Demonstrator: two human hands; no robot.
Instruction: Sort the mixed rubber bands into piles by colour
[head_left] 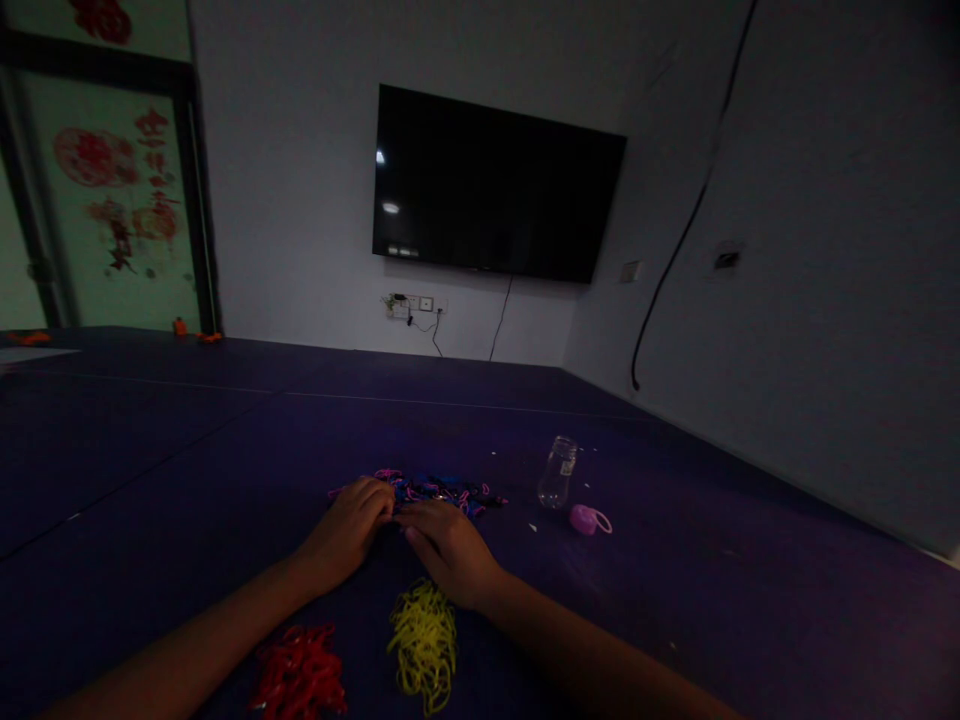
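A loose pile of mixed blue, pink and dark rubber bands (pixel 442 490) lies on the purple floor, just beyond my hands. At its near left edge is my left hand (pixel 361 515), its fingers curled closed. My right hand (pixel 450 545) reaches in from the right, fingers pressed together and pointing left, its tips close to those of the left. Whatever sits between the fingertips is hidden or too small to make out. Closer to me, a heap of yellow rubber bands (pixel 424 645) lies below my right wrist. A red heap of bands (pixel 300 675) is beside my left forearm.
Right of the pile stands a clear open bottle (pixel 557 475), with a pink lid with a loop (pixel 585 519) beside it. Small white scraps dot the floor. A black television (pixel 495 190) hangs on the wall, and a dark cable (pixel 679 245) hangs at right.
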